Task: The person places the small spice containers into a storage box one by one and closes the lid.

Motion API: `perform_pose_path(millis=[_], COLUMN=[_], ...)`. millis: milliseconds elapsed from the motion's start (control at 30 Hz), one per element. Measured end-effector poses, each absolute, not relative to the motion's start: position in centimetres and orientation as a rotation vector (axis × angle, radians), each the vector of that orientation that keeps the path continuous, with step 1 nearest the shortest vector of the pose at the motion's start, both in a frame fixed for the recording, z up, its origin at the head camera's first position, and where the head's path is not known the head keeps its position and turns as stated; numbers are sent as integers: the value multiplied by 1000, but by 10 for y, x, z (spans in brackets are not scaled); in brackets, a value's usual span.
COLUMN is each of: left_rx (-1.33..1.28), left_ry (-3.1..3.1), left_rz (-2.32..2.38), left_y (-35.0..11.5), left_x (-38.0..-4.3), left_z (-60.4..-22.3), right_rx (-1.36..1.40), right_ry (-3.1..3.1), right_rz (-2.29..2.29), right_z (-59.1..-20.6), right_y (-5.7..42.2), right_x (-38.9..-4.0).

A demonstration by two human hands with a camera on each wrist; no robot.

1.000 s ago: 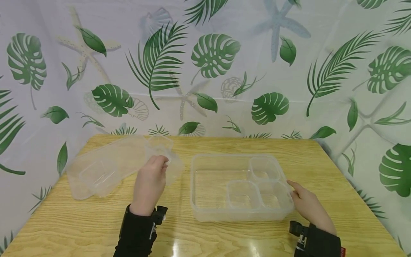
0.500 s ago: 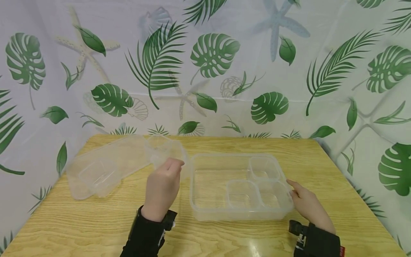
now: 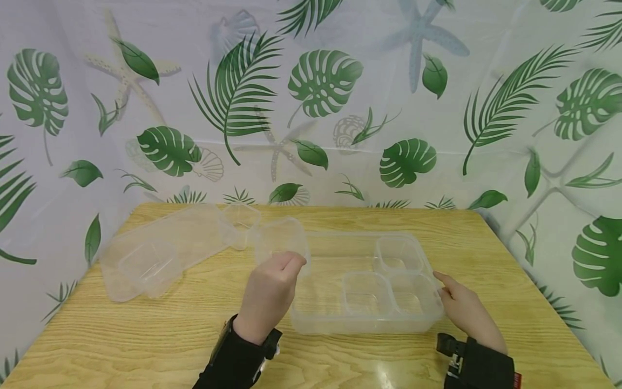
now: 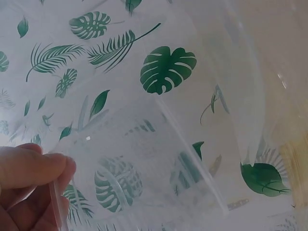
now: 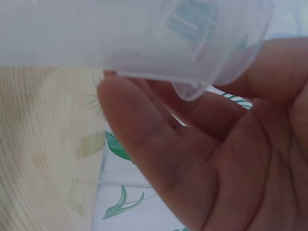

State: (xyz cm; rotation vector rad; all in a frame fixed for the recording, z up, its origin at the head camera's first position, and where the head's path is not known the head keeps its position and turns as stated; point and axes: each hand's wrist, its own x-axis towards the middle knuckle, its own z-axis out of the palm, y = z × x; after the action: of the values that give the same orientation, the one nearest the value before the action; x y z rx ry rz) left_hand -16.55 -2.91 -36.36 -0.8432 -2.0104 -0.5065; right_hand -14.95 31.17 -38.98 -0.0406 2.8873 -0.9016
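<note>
My left hand (image 3: 269,294) pinches the rim of a small clear plastic container (image 3: 281,233), held tilted over the left end of a large clear food box (image 3: 335,324). In the left wrist view the thumb and fingers grip one edge of that small container (image 4: 139,144). The large box stands on the table with three small containers set in its right half: one at the back (image 3: 400,256), two along the front. My right hand (image 3: 471,316) holds the box's right end; in the right wrist view its fingers curl around the box's edge (image 5: 72,33).
A large flat translucent lid (image 3: 194,229) lies at the left of the wooden table (image 3: 146,346). One small clear piece (image 3: 150,262) rests on its near end, and another small clear container (image 3: 240,216) is beside its far end. A leaf-printed cloth (image 3: 359,178) hangs behind.
My left hand has moved right with the small container, from beside the flat lid to over the large box's left end. The right hand and the large box have stayed in place.
</note>
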Motion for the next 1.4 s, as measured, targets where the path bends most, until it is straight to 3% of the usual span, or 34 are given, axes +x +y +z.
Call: perform_pose_path(millis=[1400], left_rx=[-1013], left_ry=[-1901], left_rz=[-375], left_y=[-1], left_x=[-172], left_z=[-387], right_rx=[-17], right_ry=[2860], right_rz=[-904], right_z=[-388], right_y=[311], right_x=[-149])
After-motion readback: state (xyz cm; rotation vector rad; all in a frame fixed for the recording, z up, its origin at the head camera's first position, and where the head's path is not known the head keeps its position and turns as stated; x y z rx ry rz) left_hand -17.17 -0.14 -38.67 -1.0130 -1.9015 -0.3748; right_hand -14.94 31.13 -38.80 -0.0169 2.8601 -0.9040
